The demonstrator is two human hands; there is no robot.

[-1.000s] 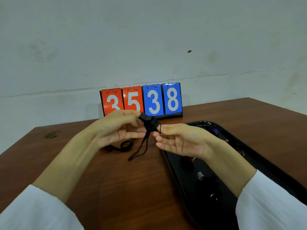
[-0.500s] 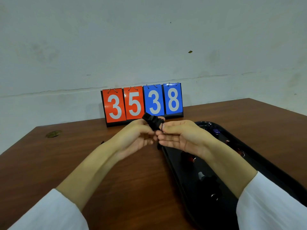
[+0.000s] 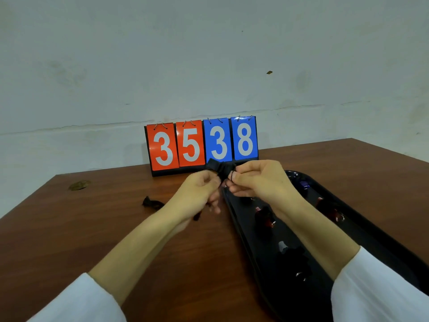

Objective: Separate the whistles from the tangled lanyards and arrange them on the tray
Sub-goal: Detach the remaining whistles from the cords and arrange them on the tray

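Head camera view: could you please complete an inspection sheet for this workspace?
Surface: brown wooden table.
Job's things: black whistle held between both hands; black tray at right holds several whistles; loose black lanyard on the table.
Clutter: round metal disc, far left.
Grippers: left hand grips the black whistle; right hand pinches its thin cord.
Cables: nothing seen.
Surroundings: flip scoreboard reading 35 38; pale wall.

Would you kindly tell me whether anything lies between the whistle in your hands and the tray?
Nothing visible does: the black whistle, pinched by the left hand and right hand, is held just above the tray at its far-left rim. A dark cord loops a right fingertip.
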